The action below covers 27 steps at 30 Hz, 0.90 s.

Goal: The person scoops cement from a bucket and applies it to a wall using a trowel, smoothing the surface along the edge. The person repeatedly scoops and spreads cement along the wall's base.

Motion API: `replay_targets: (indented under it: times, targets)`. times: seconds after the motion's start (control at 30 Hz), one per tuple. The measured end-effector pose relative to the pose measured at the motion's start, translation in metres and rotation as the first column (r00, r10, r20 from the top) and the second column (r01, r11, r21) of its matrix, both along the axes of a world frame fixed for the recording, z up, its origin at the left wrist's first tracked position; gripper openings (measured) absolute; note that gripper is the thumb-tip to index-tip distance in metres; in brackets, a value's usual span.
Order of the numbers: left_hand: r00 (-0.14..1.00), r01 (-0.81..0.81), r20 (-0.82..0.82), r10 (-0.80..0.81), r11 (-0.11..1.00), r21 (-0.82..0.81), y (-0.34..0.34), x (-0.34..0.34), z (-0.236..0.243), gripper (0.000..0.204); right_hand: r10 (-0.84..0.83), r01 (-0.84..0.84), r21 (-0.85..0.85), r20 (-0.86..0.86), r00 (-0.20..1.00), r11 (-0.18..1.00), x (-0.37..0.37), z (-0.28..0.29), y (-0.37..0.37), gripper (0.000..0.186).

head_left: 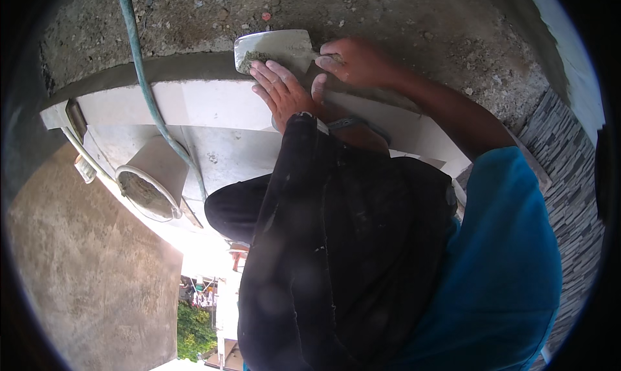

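My right hand [354,62] is closed round the handle of a trowel [291,46], whose pale metal blade lies flat to the left. Grey wet mortar [251,60] clings to the blade's near left corner. Close against the blade's near edge is my left hand [283,94], palm down, with fingers stretched out and thumb apart. Its fingertips reach the mortar and look dusted with grey. Below the blade runs a smooth grey mortar band [187,65] along a white ledge [207,102]. A black-clad leg hides part of my left wrist.
A green hose [139,60] crosses the ledge on the left. Near it a white bucket [155,177] lies tilted, with grey residue inside. Rough ground [414,21] with stone chips spreads beyond the ledge. Strip-patterned grey tiles [563,190] cover the right side.
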<state>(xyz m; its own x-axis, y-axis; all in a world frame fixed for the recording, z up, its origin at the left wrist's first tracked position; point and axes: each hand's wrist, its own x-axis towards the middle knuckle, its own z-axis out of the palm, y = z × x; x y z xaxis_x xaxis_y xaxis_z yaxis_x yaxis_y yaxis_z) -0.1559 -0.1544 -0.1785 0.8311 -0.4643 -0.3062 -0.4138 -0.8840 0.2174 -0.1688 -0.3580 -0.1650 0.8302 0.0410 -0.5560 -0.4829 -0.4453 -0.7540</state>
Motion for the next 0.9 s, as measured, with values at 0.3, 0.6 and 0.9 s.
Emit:
replay_targets:
  times: [0.3,0.6,0.9]
  targets:
    - [0.997,-0.052,-0.060,0.047,0.994,-0.093,0.052,0.031,0.055,0.091,0.049,-0.064,-0.170,-0.091,0.995,0.983,-0.004,-0.053,0.000,0.035]
    - [0.976,0.156,-0.156,-0.153,0.988,0.007,0.052,-0.007,0.045,0.092,0.074,-0.074,-0.096,-0.005,0.997,0.993,-0.019,0.002,-0.009,0.037]
    - [0.981,0.186,-0.059,-0.186,0.983,-0.015,0.029,-0.019,0.027,0.099,-0.056,0.051,-0.064,-0.081,0.995,0.997,-0.044,-0.002,-0.028,0.040]
